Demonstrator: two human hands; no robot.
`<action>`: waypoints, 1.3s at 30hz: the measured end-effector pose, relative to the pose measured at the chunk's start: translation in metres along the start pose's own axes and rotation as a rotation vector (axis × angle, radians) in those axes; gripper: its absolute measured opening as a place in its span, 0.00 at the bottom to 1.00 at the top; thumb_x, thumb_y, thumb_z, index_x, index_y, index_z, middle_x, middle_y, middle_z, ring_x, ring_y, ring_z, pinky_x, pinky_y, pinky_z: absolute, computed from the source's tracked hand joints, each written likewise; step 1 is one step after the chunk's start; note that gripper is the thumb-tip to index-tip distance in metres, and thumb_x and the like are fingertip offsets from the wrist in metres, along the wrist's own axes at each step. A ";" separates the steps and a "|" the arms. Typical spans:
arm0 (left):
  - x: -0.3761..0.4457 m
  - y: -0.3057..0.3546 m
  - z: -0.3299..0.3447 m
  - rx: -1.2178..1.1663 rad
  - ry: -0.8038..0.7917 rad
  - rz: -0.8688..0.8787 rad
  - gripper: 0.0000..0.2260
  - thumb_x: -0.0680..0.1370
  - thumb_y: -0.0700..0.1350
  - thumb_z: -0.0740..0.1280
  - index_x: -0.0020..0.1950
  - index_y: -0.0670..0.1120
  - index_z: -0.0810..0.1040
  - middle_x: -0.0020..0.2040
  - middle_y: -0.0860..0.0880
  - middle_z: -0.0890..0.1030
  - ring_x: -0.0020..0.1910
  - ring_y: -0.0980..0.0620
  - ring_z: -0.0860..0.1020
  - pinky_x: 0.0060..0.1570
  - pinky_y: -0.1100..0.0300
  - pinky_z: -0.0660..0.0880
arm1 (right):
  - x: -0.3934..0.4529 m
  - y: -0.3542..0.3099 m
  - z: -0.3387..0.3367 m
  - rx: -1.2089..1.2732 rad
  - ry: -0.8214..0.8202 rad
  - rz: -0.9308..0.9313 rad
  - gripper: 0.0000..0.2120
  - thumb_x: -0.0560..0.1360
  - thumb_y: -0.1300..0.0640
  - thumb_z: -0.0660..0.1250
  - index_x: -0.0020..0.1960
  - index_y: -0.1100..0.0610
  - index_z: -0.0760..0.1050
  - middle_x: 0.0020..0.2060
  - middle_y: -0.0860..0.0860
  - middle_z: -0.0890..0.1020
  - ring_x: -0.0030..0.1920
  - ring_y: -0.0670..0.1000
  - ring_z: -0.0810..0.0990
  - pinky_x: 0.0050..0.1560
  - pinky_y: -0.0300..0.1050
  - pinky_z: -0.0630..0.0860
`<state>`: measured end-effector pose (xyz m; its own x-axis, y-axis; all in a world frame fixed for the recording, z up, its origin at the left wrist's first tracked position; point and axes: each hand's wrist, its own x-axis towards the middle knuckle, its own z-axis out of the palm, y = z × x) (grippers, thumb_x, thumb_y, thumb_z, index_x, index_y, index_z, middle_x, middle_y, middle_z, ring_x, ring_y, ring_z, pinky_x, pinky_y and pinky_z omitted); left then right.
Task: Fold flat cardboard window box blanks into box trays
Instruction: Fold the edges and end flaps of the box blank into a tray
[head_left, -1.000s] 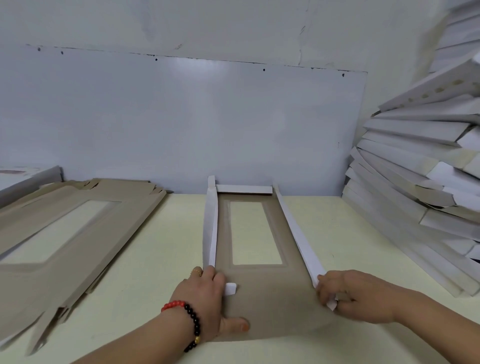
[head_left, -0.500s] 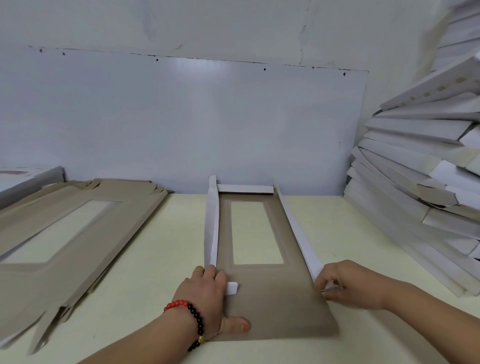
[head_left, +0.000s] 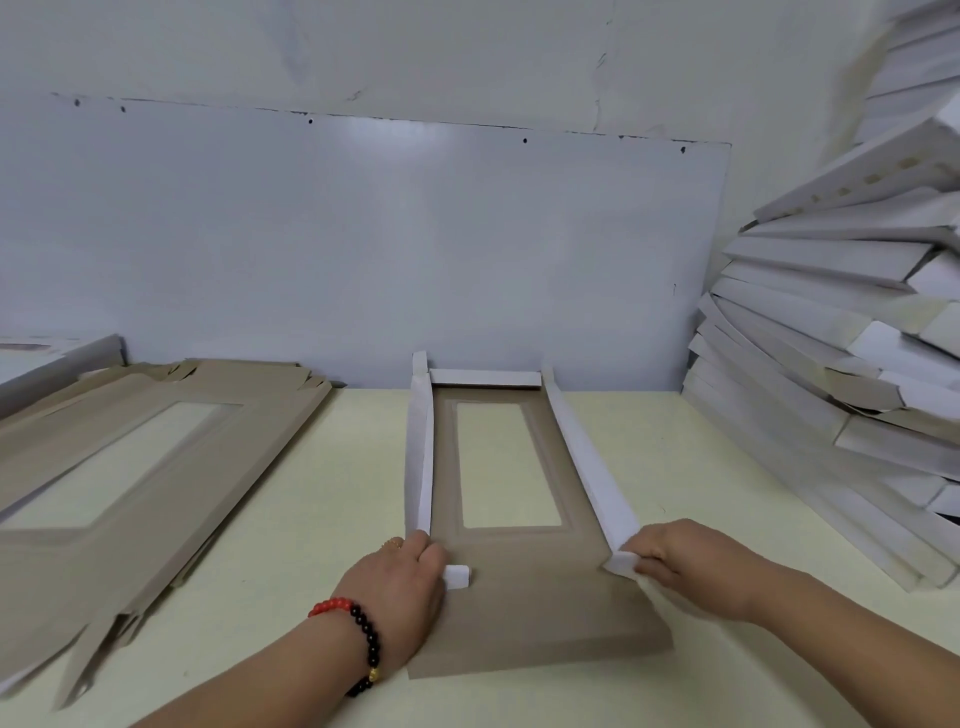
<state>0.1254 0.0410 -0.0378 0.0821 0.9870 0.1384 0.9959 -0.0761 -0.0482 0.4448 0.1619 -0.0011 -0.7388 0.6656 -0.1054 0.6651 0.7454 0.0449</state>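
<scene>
A pale yellow worktop (head_left: 322, 519) runs back to a grey-white wall panel (head_left: 363, 249), with flat blanks (head_left: 130, 467) piled at the left and finished trays (head_left: 841, 395) stacked at the right. Between them lies the box blank (head_left: 524, 613), brown side up, its window (head_left: 506, 465) toward the far end; both long side walls and the short far wall already stand. The left hand (head_left: 400, 587) curls around the near end of the left wall (head_left: 420, 457), a small white tab (head_left: 457, 577) sticking out beside the fingers, palm resting on the base. The right hand (head_left: 680, 564) pinches the near corner tab (head_left: 621, 562) of the right wall (head_left: 587, 457) — fingers bent tight on it. The near flap still lies flat, so the step in hand looks like closing the near end. To do it well, turn both tabs squarely inward along their creases (neither wall should splay), keep the base pressed down, then raise the near flap over them — evenly, both sides together.
</scene>
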 end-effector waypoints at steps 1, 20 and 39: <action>0.002 -0.001 0.000 -0.034 0.001 -0.009 0.09 0.82 0.47 0.51 0.58 0.48 0.67 0.58 0.49 0.71 0.52 0.47 0.72 0.48 0.57 0.68 | 0.004 -0.005 0.001 -0.021 -0.003 0.010 0.14 0.83 0.53 0.52 0.60 0.51 0.75 0.57 0.45 0.79 0.54 0.48 0.77 0.55 0.44 0.73; -0.002 -0.017 -0.001 -0.428 0.119 0.150 0.18 0.81 0.45 0.57 0.70 0.50 0.72 0.55 0.54 0.71 0.49 0.58 0.73 0.50 0.70 0.65 | -0.019 -0.023 0.034 0.269 0.477 0.020 0.20 0.73 0.65 0.61 0.59 0.48 0.80 0.47 0.41 0.77 0.42 0.46 0.77 0.41 0.35 0.73; -0.011 -0.021 -0.019 -0.153 -0.275 0.277 0.41 0.77 0.50 0.60 0.78 0.46 0.34 0.79 0.53 0.41 0.71 0.51 0.58 0.69 0.66 0.55 | -0.031 -0.020 0.025 0.123 0.416 -0.154 0.31 0.65 0.63 0.75 0.67 0.54 0.76 0.54 0.45 0.79 0.52 0.39 0.73 0.50 0.31 0.74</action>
<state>0.1042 0.0291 -0.0193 0.3552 0.9257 -0.1298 0.9334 -0.3436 0.1037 0.4571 0.1259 -0.0231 -0.7943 0.5240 0.3073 0.5332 0.8438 -0.0608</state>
